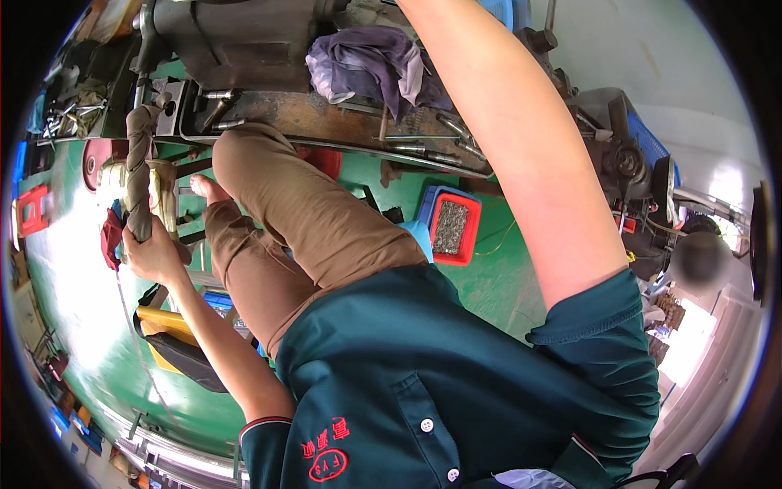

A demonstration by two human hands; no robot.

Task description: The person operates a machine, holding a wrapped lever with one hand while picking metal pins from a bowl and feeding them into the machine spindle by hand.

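Right now I see the left hand gripping a cloth-wrapped bar; the right hand is out of view, so I can't tell its grip

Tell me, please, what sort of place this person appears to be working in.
Probably a machine workshop: a heavy dark machine stands by a stained tray of metal tools, the left hand grips a cloth-wrapped handle, and a red bin holds many small grey pieces.
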